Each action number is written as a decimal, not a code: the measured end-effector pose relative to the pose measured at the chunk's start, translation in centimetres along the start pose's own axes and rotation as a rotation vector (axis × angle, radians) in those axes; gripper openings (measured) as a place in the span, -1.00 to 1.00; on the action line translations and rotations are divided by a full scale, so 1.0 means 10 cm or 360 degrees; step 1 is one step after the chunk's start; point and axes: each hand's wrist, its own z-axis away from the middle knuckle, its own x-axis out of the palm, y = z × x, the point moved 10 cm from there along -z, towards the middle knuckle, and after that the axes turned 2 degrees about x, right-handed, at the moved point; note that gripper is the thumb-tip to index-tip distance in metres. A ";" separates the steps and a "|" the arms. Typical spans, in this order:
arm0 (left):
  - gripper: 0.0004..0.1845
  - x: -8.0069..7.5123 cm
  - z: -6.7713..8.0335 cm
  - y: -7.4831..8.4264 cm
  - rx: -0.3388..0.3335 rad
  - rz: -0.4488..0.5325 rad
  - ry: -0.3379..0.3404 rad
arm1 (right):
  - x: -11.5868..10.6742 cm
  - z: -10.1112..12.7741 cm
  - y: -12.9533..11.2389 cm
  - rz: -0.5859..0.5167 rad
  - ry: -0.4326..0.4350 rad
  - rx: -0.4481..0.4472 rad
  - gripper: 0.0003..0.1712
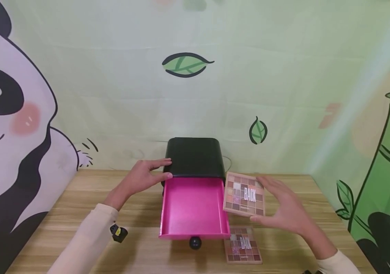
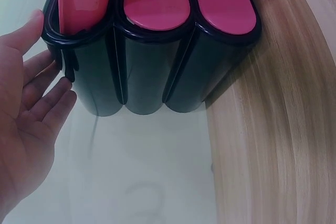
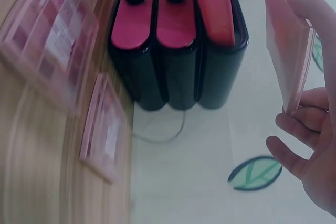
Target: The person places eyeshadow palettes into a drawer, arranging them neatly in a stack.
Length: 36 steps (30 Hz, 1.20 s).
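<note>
Eyeshadow palette [image 1: 244,195], printed with the word BACK, is held tilted above the desk [image 1: 78,213] at about 3 o'clock from an open pink drawer [image 1: 193,208], pinched at its edges between the thumb and curled fingers of the right hand [image 1: 285,207]. That drawer stands pulled out of a black storage box [image 1: 195,156] at the desk's 12 o'clock side, where the left hand [image 1: 145,176] rests with straight, relaxed fingers against the box's left side, gripping nothing. At 5 o'clock from the drawer, a second palette [image 1: 243,244] lies flat on the desk beside the drawer's round black knob [image 1: 195,242].
</note>
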 end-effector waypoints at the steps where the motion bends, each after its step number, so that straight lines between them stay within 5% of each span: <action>1: -0.35 0.00 0.00 0.00 0.0007 0.0001 0.0002 | 0.01 -0.02 -0.04 -0.0009 0.0008 -0.0020 0.34; 36: -0.34 0.00 0.02 -0.01 -0.0074 0.0017 -0.0006 | 0.70 -0.40 -1.06 -0.0058 -0.0160 -0.0222 0.28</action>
